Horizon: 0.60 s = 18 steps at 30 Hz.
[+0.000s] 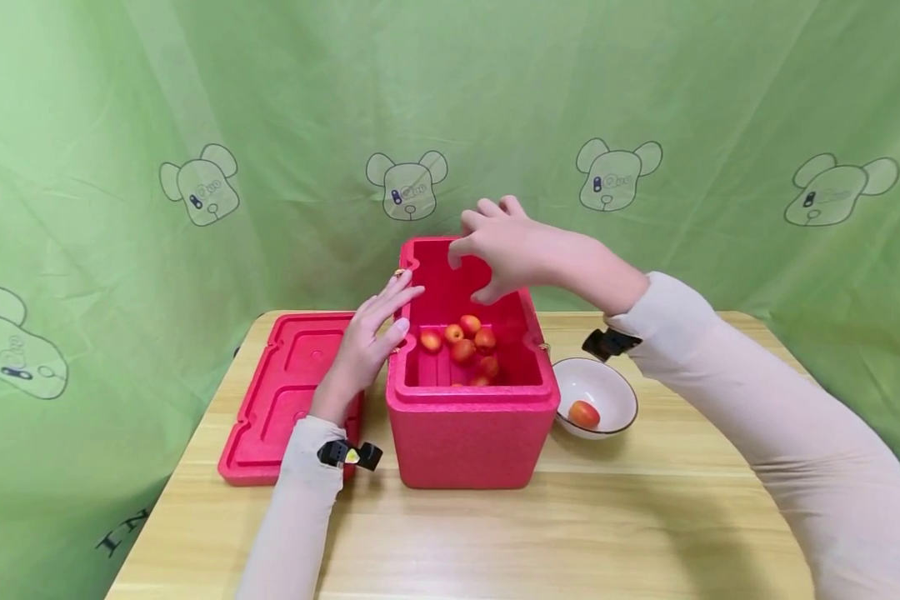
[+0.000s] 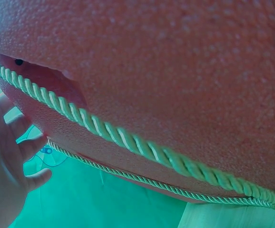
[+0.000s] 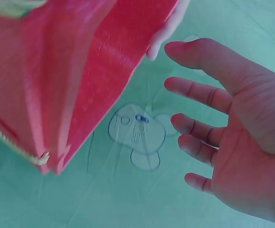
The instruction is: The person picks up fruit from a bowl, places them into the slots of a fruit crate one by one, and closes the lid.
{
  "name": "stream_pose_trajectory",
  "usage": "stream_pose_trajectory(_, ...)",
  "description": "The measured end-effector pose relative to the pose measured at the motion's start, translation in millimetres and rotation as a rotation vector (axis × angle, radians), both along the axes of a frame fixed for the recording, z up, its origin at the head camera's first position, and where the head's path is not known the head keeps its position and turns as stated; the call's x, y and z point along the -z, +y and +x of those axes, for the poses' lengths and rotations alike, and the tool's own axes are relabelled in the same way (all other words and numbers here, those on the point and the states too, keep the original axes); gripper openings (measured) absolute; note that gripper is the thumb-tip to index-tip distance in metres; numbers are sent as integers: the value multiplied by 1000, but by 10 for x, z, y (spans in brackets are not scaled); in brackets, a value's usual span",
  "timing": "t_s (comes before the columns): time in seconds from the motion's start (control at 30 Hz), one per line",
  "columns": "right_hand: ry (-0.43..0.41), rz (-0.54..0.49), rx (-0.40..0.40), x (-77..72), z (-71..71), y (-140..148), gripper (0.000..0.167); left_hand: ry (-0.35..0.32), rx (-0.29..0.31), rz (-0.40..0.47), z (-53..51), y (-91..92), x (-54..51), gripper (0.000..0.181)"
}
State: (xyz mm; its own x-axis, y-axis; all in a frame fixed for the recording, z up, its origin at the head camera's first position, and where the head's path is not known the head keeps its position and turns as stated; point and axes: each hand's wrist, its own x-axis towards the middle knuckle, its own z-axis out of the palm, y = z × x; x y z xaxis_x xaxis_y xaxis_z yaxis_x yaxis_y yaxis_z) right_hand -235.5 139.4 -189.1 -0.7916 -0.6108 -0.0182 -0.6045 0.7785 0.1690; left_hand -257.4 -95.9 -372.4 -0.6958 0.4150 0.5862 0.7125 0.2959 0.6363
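Observation:
A red foam box (image 1: 468, 446) stands uncovered on the table, with several orange-red apricots (image 1: 462, 351) on its floor. My left hand (image 1: 367, 342) rests at the left rim with its fingers extended. In the left wrist view, a twisted cord (image 2: 123, 137) runs along the box's side near that hand. Above the box's far right part hovers my right hand (image 1: 513, 246), fingers spread and slightly bent, nothing between them. The right wrist view shows the same bare palm (image 3: 251, 142) and fingers. One more apricot (image 1: 584, 414) lies in a white bowl (image 1: 611, 387) right of the box.
The red lid (image 1: 258, 417) lies flat at the left, partly under my left forearm. Beneath everything is a light wooden table (image 1: 570, 533). A green curtain (image 1: 495, 83) with bear-head drawings hangs close behind the table.

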Motion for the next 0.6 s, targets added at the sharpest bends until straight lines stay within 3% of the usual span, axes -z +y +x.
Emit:
stream_pose_trajectory(0.37,42,-176,52,50,230,730,38,-16,6,5,-4,33,4,56)
stream_pose_trajectory(0.6,41,-253,91,244,340,1091,38,-20,-3,-3,10,-2,-3,55)
